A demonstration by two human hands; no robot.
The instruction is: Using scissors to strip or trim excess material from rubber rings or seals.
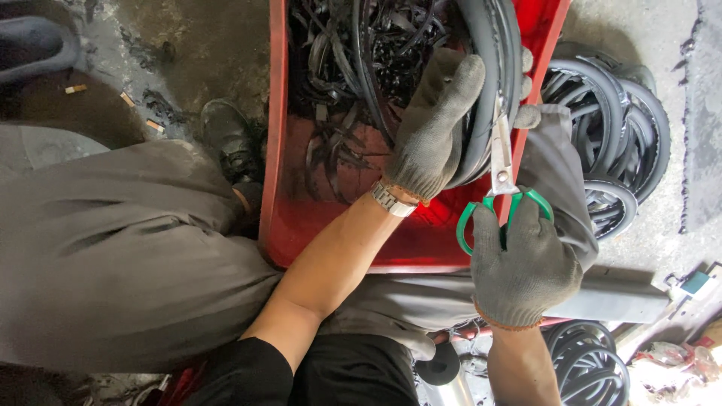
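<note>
My left hand [436, 124], in a grey knit glove with a metal wristwatch [391, 199] at the wrist, grips a curved black rubber ring [485, 68] held over a red plastic crate [274, 135]. My right hand [523, 267], also gloved, holds green-handled scissors [502, 177] whose blades point up against the rubber ring beside my left fingers. The crate holds several black rubber strips and trimmings [353, 68].
My grey-trousered legs [128, 248] fill the left and lower middle. A stack of black rubber rings [613, 135] lies on the concrete floor at the right, with more rings [587, 365] at the bottom right. A black shoe [229, 139] rests left of the crate.
</note>
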